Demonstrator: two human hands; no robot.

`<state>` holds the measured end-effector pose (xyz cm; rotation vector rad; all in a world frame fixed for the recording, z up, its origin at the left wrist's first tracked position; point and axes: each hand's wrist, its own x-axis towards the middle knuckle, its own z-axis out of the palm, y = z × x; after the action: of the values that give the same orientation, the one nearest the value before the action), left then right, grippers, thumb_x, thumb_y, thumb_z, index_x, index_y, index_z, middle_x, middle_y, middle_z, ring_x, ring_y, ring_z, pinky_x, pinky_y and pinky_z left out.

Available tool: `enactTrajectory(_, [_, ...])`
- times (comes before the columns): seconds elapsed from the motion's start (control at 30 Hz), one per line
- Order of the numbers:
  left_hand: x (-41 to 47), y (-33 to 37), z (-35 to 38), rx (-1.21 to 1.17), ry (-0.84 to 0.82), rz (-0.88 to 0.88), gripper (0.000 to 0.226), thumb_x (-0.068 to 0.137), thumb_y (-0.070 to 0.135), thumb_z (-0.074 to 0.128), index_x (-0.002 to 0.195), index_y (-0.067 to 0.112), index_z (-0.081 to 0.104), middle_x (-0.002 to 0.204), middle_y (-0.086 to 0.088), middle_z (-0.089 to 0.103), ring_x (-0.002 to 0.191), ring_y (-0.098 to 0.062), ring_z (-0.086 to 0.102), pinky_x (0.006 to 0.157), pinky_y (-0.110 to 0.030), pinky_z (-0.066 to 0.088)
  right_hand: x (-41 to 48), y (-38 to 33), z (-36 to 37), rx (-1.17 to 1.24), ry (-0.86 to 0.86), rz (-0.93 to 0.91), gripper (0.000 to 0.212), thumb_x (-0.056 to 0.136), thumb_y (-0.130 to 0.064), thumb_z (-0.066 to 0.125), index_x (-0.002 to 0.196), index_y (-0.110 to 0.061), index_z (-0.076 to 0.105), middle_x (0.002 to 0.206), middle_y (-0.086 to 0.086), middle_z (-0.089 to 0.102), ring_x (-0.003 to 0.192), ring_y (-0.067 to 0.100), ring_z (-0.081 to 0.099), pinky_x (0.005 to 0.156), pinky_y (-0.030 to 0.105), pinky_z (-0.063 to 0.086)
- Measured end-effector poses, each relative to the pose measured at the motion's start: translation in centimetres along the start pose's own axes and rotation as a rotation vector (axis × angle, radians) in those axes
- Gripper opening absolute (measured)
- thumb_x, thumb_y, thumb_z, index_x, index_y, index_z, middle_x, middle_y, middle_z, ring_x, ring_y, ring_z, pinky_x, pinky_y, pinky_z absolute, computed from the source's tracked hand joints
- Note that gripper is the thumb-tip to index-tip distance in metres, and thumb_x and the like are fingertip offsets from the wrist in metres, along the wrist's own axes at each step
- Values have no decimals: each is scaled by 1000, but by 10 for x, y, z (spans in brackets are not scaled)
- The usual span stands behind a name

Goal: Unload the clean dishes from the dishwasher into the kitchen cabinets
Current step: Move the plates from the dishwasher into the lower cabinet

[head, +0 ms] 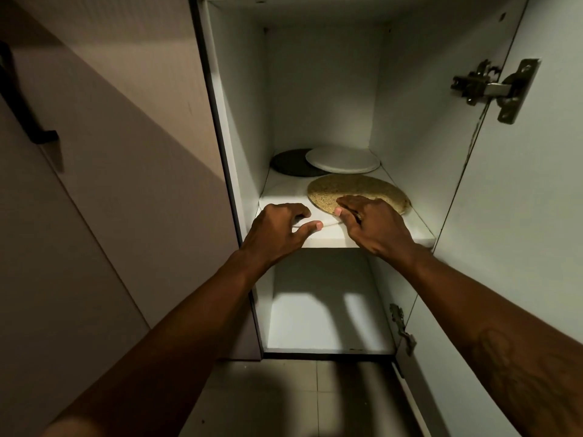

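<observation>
Fingers (291, 212) of the left hand (277, 230) curl onto the thin white round plate (326, 219) at the front edge of the white cabinet shelf (394, 238). The right hand (375, 230) lies flat, fingers together, on the speckled tan round mat (356, 187). Best to slide the plate in level, clear of the mat.

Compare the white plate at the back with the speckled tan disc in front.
The white plate is plain white; the speckled disc is tan and flecked. The white plate sits at the back, the speckled disc nearer the front. The white plate overlaps a dark disc; the speckled disc has the right hand resting on it. Both are round and lie flat on one shelf.
</observation>
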<state>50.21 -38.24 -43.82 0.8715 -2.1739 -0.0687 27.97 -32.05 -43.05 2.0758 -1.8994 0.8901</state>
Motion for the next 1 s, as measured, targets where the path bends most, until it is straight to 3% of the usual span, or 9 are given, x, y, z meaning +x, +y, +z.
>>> enactTrajectory(0.3, [-4, 3, 9, -15, 59, -97, 53, 85, 65, 60, 108, 18, 72, 104, 0, 76, 97, -20, 70, 81, -36, 57, -4, -4, 0, -97, 38, 55, 60, 90, -71, 46, 127, -28, 68, 124, -1, 70, 111, 22, 67, 93, 35, 54])
enactTrajectory(0.5, [-5, 10, 4, -50, -1, -141, 47, 90, 55, 66, 112, 13, 70, 106, -4, 75, 94, -24, 67, 83, -27, 46, -6, -9, -3, -69, 25, 56, 48, 95, -58, 53, 123, -22, 70, 122, 2, 71, 111, 22, 66, 94, 39, 52])
enactTrajectory(0.63, [8, 32, -19, -71, -158, -213, 59, 88, 55, 68, 130, 14, 59, 120, -5, 71, 113, -22, 65, 93, -34, 52, -7, -19, -21, 4, 39, 45, 36, 102, -43, 48, 112, -17, 70, 106, 4, 72, 99, 24, 65, 85, 40, 51])
enactTrajectory(0.83, [13, 73, -61, -39, -282, -249, 62, 88, 61, 51, 129, 16, 59, 117, -7, 71, 112, -25, 66, 93, -40, 52, -17, -48, -57, 10, -27, 133, 29, 100, -31, 49, 110, -16, 72, 114, 6, 71, 109, 24, 63, 94, 39, 49])
enactTrajectory(1.0, [1, 100, -103, -49, -363, -370, 48, 91, 48, 63, 128, 17, 60, 115, -10, 72, 110, -30, 65, 91, -38, 52, -24, -91, -107, 77, -96, 260, 25, 95, -28, 56, 112, -20, 72, 116, 2, 71, 107, 23, 62, 90, 31, 48])
